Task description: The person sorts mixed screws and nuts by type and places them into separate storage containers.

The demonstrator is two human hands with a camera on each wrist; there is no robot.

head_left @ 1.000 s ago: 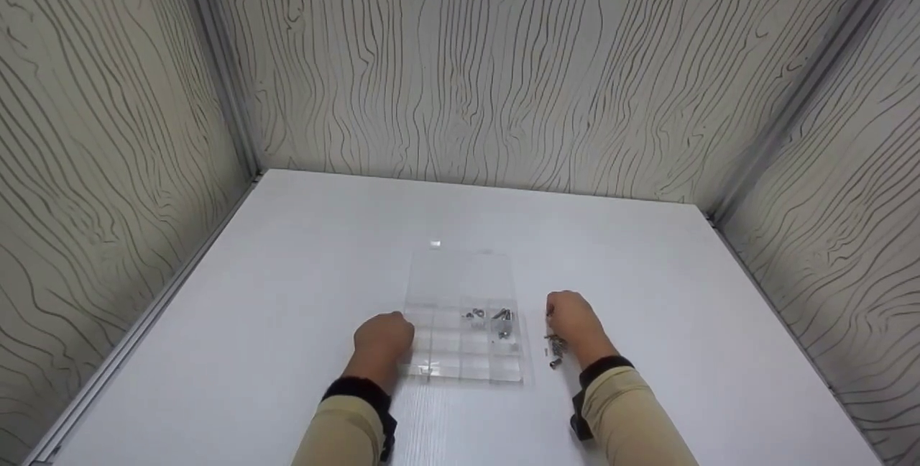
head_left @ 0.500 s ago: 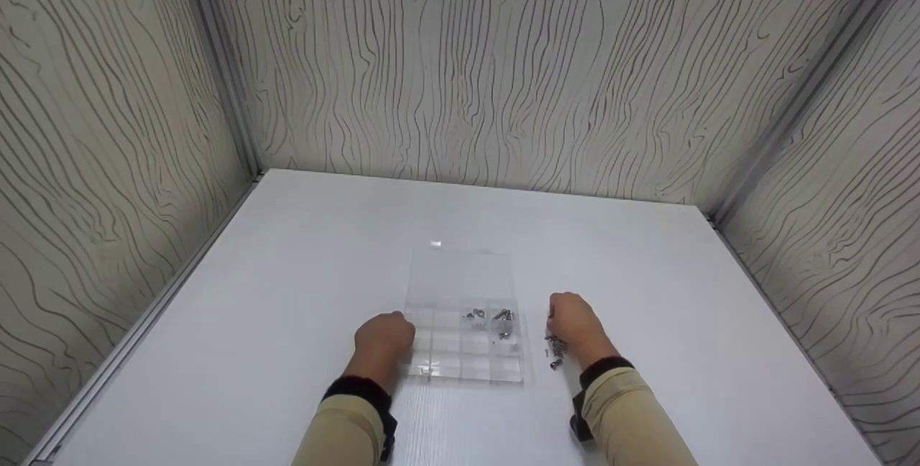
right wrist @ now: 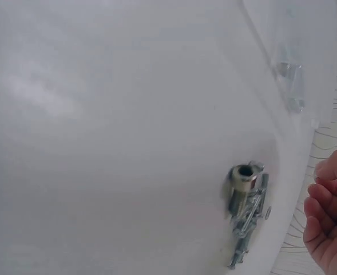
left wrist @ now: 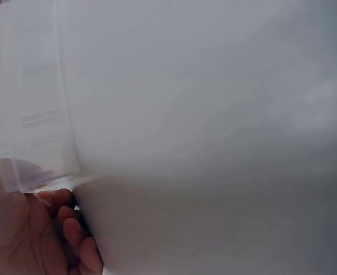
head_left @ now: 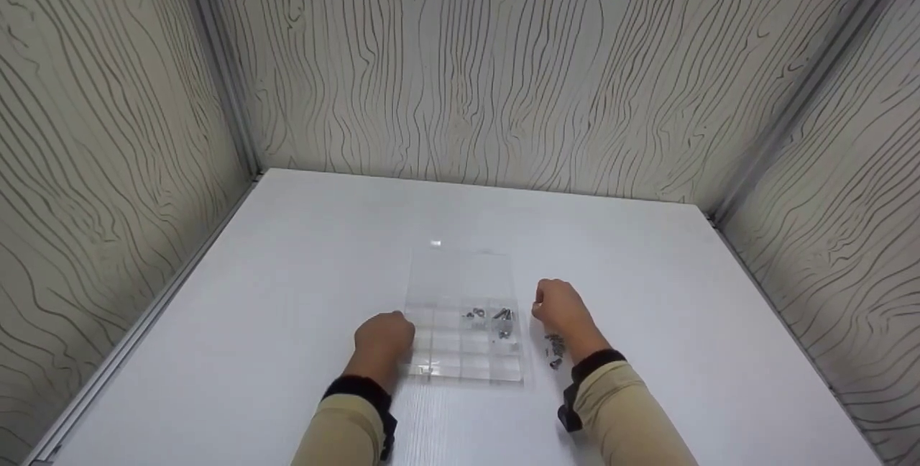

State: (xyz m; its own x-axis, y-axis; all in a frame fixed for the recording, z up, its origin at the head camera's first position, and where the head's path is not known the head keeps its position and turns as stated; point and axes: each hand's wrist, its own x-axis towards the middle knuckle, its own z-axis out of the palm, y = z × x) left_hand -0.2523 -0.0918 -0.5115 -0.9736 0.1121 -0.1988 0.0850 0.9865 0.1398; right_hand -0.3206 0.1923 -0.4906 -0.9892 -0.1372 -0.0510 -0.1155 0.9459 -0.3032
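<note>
A clear plastic compartment box (head_left: 447, 340) lies with its lid (head_left: 461, 273) laid back. Screws and other metal hardware (head_left: 503, 316) sit in the upper right compartments. My left hand (head_left: 384, 340) grips the box's left side, its curled fingers (left wrist: 76, 229) at a lower corner in the left wrist view. My right hand (head_left: 563, 308) is to the right of the box. Its thumb and index finger meet in the right wrist view, pinching a barely visible small piece. Beneath that wrist is a pile of screws (right wrist: 248, 209) with a hollow metal cylinder (right wrist: 244, 182).
The white tabletop (head_left: 302, 250) stretches around the box. Wood-patterned panels (head_left: 460, 70) stand behind it and at both sides, with metal corner posts (head_left: 223, 63) between them.
My right hand has moved up and left from the screw pile towards the box, exposing more of the pile. The left hand and the box have stayed in place.
</note>
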